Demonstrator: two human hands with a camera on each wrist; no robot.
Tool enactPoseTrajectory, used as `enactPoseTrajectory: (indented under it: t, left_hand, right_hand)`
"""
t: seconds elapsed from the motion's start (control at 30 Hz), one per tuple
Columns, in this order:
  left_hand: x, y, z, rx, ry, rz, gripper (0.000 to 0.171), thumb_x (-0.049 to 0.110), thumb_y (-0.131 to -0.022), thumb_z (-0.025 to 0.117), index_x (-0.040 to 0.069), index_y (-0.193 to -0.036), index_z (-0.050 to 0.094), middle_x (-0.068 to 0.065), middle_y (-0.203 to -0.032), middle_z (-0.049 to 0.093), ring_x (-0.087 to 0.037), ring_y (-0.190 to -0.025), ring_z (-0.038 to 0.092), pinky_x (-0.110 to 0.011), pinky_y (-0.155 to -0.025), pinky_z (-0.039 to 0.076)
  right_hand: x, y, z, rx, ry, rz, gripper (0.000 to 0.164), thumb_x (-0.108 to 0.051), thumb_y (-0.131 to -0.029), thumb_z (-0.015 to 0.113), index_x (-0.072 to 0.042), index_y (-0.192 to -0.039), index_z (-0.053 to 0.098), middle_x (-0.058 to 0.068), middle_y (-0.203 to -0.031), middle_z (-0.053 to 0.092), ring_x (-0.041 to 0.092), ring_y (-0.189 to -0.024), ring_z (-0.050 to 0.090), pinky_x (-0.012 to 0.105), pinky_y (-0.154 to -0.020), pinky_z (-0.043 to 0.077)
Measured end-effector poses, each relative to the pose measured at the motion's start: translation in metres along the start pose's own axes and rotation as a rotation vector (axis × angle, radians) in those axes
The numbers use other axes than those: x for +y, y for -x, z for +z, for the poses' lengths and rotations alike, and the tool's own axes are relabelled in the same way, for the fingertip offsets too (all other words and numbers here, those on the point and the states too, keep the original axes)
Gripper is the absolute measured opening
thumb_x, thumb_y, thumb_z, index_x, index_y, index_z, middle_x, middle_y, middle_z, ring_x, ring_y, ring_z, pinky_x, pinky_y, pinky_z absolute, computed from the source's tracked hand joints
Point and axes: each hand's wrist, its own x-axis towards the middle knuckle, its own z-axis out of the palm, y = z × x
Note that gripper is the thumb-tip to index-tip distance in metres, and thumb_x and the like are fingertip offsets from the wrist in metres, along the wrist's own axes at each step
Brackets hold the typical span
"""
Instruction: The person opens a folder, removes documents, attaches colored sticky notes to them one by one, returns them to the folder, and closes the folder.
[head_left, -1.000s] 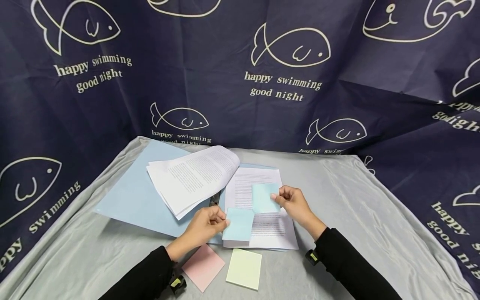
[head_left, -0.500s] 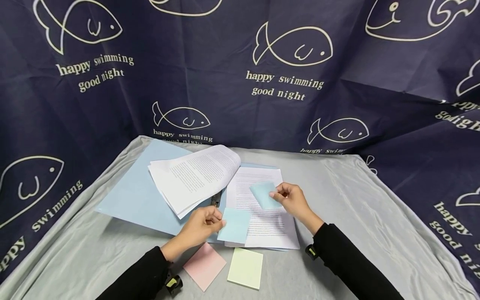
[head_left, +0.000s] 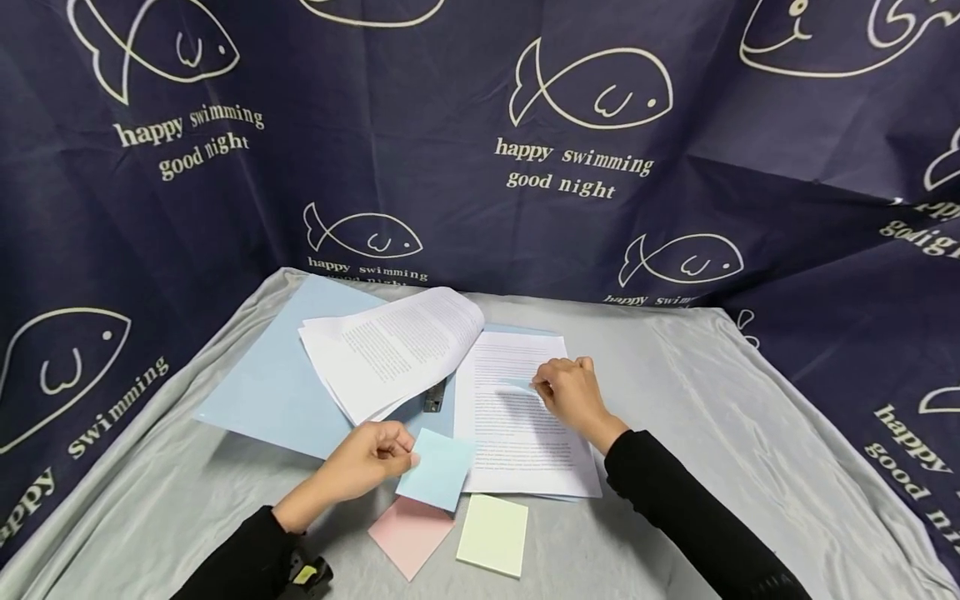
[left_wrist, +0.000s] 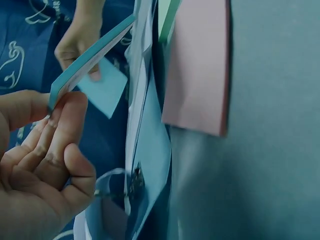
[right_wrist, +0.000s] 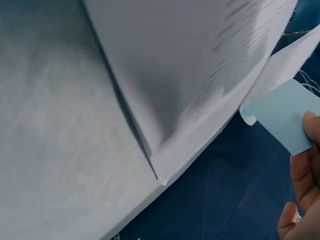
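My left hand (head_left: 360, 458) pinches a light blue sticky note pad (head_left: 437, 471) by its left edge, above part of the pink pad. In the left wrist view the pad (left_wrist: 92, 57) shows its thickness, held between thumb and fingers. My right hand (head_left: 573, 396) pinches a single light blue sticky note over the printed page (head_left: 517, 425). The head view catches that note nearly edge-on; the right wrist view shows its face (right_wrist: 285, 117). The page lies on the right side of an open light blue folder (head_left: 277, 383).
Several printed sheets (head_left: 390, 354) are turned over to the folder's left side, beside a dark metal clip (head_left: 433, 397). A pink sticky note pad (head_left: 411, 537) and a pale green one (head_left: 492, 536) lie at the front of the grey cloth-covered table (head_left: 660, 400). A navy curtain (head_left: 465, 150) hangs behind.
My left hand has drawn the blue pad left and toward me, off the page and partly over the pink pad. The right hand has tilted its single note until it appears edge-on.
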Motion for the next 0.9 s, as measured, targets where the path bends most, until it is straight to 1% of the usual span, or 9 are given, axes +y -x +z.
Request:
enactPoseTrajectory:
  t: [0.17, 0.3, 0.4, 0.53, 0.7, 0.77, 0.9]
  left_hand:
    - [-0.006, 0.020, -0.012, -0.042, 0.057, 0.013, 0.002, 0.003, -0.084, 0.064, 0.005, -0.083, 0.063, 0.001, -0.068, 0.062, -0.006, -0.057, 0.049, -0.021, -0.049, 0.038]
    - [-0.011, 0.039, -0.020, -0.086, 0.105, -0.007, 0.005, 0.000, -0.084, 0.062, 0.005, -0.083, 0.064, 0.001, -0.065, 0.060, -0.002, -0.053, 0.045, -0.019, -0.045, 0.034]
    - [-0.014, 0.050, -0.025, -0.105, 0.128, -0.019, 0.005, 0.000, -0.085, 0.061, 0.004, -0.084, 0.064, 0.000, -0.066, 0.061, -0.002, -0.054, 0.047, -0.019, -0.045, 0.035]
    - [-0.018, 0.062, -0.033, -0.113, 0.161, -0.010, 0.004, -0.001, -0.085, 0.060, 0.001, -0.086, 0.064, 0.000, -0.069, 0.063, -0.005, -0.059, 0.053, -0.020, -0.048, 0.040]
    - [-0.023, 0.078, -0.047, -0.134, 0.207, 0.004, 0.007, -0.008, -0.084, 0.057, -0.003, -0.085, 0.062, 0.005, -0.066, 0.058, -0.002, -0.056, 0.048, -0.019, -0.045, 0.038]
    - [-0.025, 0.084, -0.054, -0.139, 0.215, -0.007, 0.008, -0.009, -0.084, 0.056, -0.003, -0.085, 0.061, 0.006, -0.066, 0.056, -0.001, -0.056, 0.048, -0.020, -0.045, 0.039]
    - [-0.028, 0.096, -0.066, -0.140, 0.219, -0.033, 0.009, -0.009, -0.085, 0.055, -0.003, -0.086, 0.062, 0.003, -0.068, 0.060, -0.003, -0.059, 0.053, -0.023, -0.048, 0.045]
  right_hand:
    - [0.006, -0.005, 0.006, 0.016, 0.042, -0.021, 0.019, 0.003, -0.070, 0.074, -0.014, -0.070, 0.065, -0.003, -0.063, 0.057, 0.014, -0.056, 0.051, 0.038, -0.061, 0.027]
    - [0.008, -0.010, 0.011, -0.004, 0.058, -0.027, 0.020, 0.004, -0.070, 0.071, -0.015, -0.069, 0.063, -0.003, -0.062, 0.055, 0.014, -0.055, 0.050, 0.036, -0.060, 0.027]
    - [0.009, -0.014, 0.016, -0.019, 0.073, -0.033, 0.020, 0.005, -0.069, 0.068, -0.014, -0.068, 0.063, -0.003, -0.062, 0.055, 0.015, -0.056, 0.051, 0.036, -0.060, 0.029]
    - [0.010, -0.019, 0.022, -0.060, 0.086, -0.031, 0.019, 0.006, -0.069, 0.068, -0.013, -0.068, 0.063, -0.002, -0.063, 0.055, 0.017, -0.057, 0.051, 0.033, -0.058, 0.032]
    - [0.011, -0.021, 0.028, -0.130, 0.140, -0.036, 0.016, 0.001, -0.073, 0.070, -0.013, -0.070, 0.062, -0.002, -0.066, 0.055, 0.017, -0.061, 0.052, 0.031, -0.058, 0.032]
    - [0.012, -0.023, 0.029, -0.126, 0.170, -0.048, 0.015, -0.001, -0.074, 0.070, -0.013, -0.071, 0.062, -0.002, -0.065, 0.054, 0.017, -0.060, 0.052, 0.032, -0.058, 0.032]
    - [0.015, -0.028, 0.033, -0.084, 0.215, -0.071, 0.015, -0.001, -0.076, 0.068, -0.012, -0.069, 0.060, -0.001, -0.063, 0.051, 0.018, -0.058, 0.049, 0.034, -0.058, 0.031]
